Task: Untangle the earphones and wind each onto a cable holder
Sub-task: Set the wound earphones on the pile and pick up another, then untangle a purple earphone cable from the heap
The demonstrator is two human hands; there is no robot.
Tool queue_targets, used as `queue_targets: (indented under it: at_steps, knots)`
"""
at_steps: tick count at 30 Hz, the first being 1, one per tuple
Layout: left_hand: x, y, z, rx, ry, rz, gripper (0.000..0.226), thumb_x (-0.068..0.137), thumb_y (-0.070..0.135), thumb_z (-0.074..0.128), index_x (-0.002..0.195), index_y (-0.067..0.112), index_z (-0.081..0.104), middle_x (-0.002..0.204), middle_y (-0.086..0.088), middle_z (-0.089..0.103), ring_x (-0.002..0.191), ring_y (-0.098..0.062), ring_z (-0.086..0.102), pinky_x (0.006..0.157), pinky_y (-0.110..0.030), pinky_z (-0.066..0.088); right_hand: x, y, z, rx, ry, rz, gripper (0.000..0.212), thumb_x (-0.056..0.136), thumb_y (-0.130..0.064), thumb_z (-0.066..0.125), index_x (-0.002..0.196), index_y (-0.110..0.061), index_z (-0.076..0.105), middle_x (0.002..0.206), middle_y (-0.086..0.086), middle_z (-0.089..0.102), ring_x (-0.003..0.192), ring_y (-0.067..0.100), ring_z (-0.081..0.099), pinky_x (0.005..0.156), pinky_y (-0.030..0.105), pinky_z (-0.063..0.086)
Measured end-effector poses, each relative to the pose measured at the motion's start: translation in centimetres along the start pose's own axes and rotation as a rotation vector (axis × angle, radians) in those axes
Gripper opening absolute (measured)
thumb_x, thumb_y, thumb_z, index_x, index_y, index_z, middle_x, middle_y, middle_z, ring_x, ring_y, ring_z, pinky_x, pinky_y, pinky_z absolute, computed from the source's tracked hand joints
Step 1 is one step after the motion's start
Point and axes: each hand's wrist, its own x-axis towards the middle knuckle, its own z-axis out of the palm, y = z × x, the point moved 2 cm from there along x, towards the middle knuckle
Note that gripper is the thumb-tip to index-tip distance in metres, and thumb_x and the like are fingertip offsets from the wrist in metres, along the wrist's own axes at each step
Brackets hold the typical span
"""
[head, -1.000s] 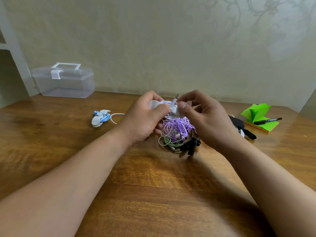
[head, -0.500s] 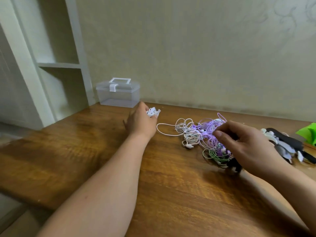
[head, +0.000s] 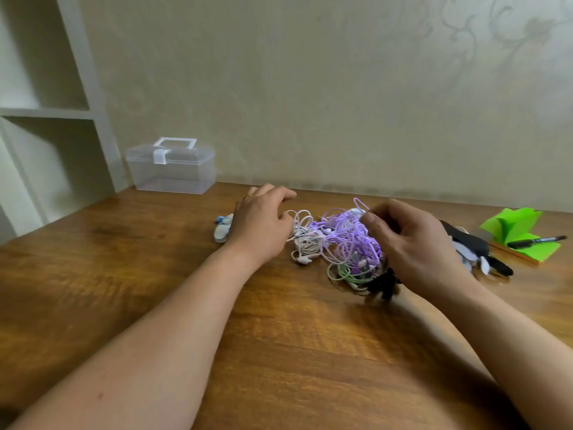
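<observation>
Purple earphones [head: 347, 240] tangled with white earphones [head: 305, 240], green earphones [head: 347, 273] looped alongside

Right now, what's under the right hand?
Purple earphone cable runs beneath the right hand. Green cable and a black holder poke out below it. Whether the fingers pinch anything is hidden.

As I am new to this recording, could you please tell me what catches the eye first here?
A tangle of purple, white and green earphones lies in the middle, the left hand at its white side and the right hand pinching its purple side. Green note paper sits far right, a clear plastic box back left.
</observation>
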Motion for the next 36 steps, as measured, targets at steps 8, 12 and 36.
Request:
queue_targets:
  at_steps: [8, 12, 36]
  knots:
    - [-1.3, 4.5, 1.5, -0.276, -0.164, 0.043, 0.008, 0.095, 0.023, 0.063, 0.094, 0.028, 0.069, 0.07, 0.009, 0.063, 0.066, -0.005, 0.056, 0.063, -0.027, 0.045, 1.3, 1.6, -2.4, 0.082, 0.207, 0.109, 0.026, 0.104, -0.03, 0.059, 0.087, -0.014, 0.07, 0.067, 0.0, 0.063, 0.058, 0.013, 0.061, 0.054, 0.021, 0.049]
    - [-1.9, 5.4, 2.0, -0.261, -0.303, 0.095, 0.01, 0.094, 0.039, 0.069, 0.102, 0.033, 0.068, 0.071, 0.004, 0.066, 0.066, -0.007, 0.057, 0.068, -0.033, 0.048, 1.3, 1.8, -2.3, -0.017, 0.091, 0.153, 0.042, 0.107, -0.04, 0.053, 0.079, -0.016, 0.071, 0.054, -0.008, 0.061, 0.047, 0.002, 0.054, 0.049, 0.02, 0.037]
    - [-0.9, 4.2, 1.7, -0.295, -0.206, 0.144, 0.013, 0.099, 0.023, 0.065, 0.088, 0.027, 0.061, 0.092, 0.005, 0.059, 0.077, -0.008, 0.061, 0.069, -0.02, 0.045, 0.8, 1.7, -1.3, -0.063, -0.04, 0.113, 0.044, 0.108, -0.046, 0.048, 0.087, -0.014, 0.068, 0.065, -0.012, 0.067, 0.058, 0.012, 0.062, 0.062, 0.036, 0.051]
